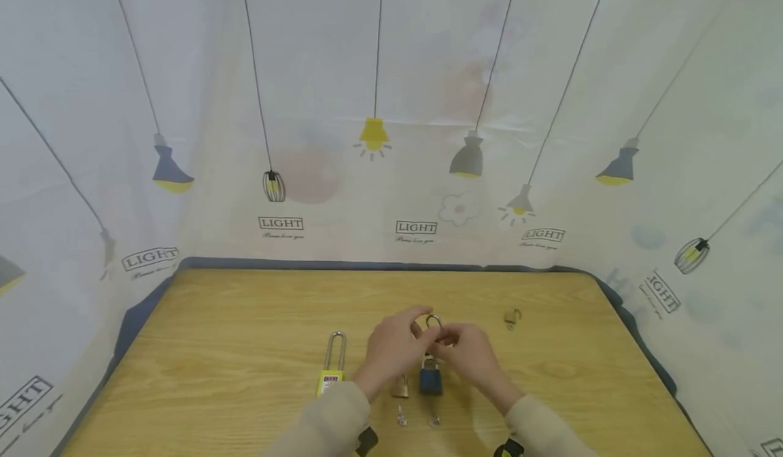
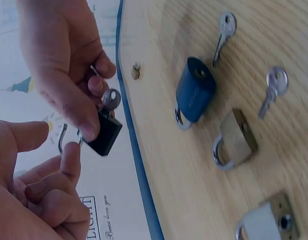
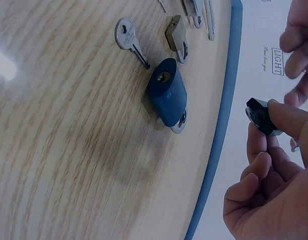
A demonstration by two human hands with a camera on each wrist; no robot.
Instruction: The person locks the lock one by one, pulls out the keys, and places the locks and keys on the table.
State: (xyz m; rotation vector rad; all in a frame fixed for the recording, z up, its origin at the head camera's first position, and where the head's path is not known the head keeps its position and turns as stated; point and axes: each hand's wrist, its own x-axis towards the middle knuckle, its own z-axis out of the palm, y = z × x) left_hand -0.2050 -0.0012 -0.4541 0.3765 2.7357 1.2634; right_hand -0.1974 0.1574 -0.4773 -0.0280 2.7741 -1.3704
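My right hand (image 1: 471,355) pinches a small black padlock (image 2: 106,134) between thumb and fingers, held up above the table. A round-headed key (image 2: 112,99) sticks out of its bottom, and its shackle (image 2: 62,137) stands raised at the other end. My left hand (image 1: 394,345) is at that shackle, index fingertip right at it and thumb spread a little apart; the other fingers are bent. Below the hands, a blue padlock (image 1: 431,381) stands next to a brass padlock (image 1: 400,387).
One loose key (image 1: 402,416) lies in front of the brass padlock, another key (image 1: 435,421) before the blue one. Left of these is a yellow long-shackle padlock (image 1: 330,381). A silver padlock (image 2: 263,222) shows in the left wrist view. A small open brass padlock (image 1: 510,319) lies back right.
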